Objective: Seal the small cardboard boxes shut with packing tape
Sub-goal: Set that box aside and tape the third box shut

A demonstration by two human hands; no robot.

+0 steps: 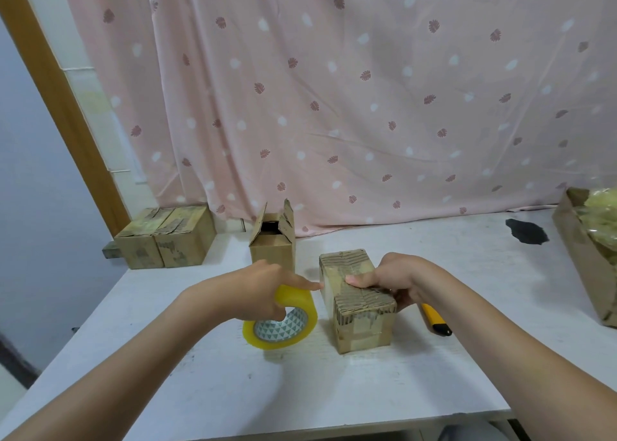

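Pink curtain (334, 90) with a leaf print hangs behind a white counter (367, 384), with a wooden door frame (56, 97) at the left.

Near the middle of the counter lies a small cardboard box (359, 302), worn, its outer paper torn away in patches so the ribbed layer shows, with old clear tape across its top and near end. The right hand (392, 282) rests on top of it, fingers curled down over the far side and the thumb pressing flat on the lid. Just left of the box, the left hand (263, 288) grips a roll of yellowish packing tape (280, 320) standing on edge, its forefinger stretched out to touch the box's side.

Behind the roll stands a second box (272, 240), upright with its flaps open. Farther left, at the counter's back corner, two closed boxes (167, 238) sit side by side. A yellow box cutter (435, 318) lies just beside the right wrist. At the right edge a larger carton (587, 257) holds crumpled plastic, with a dark patch (526, 230) on the counter beside it.
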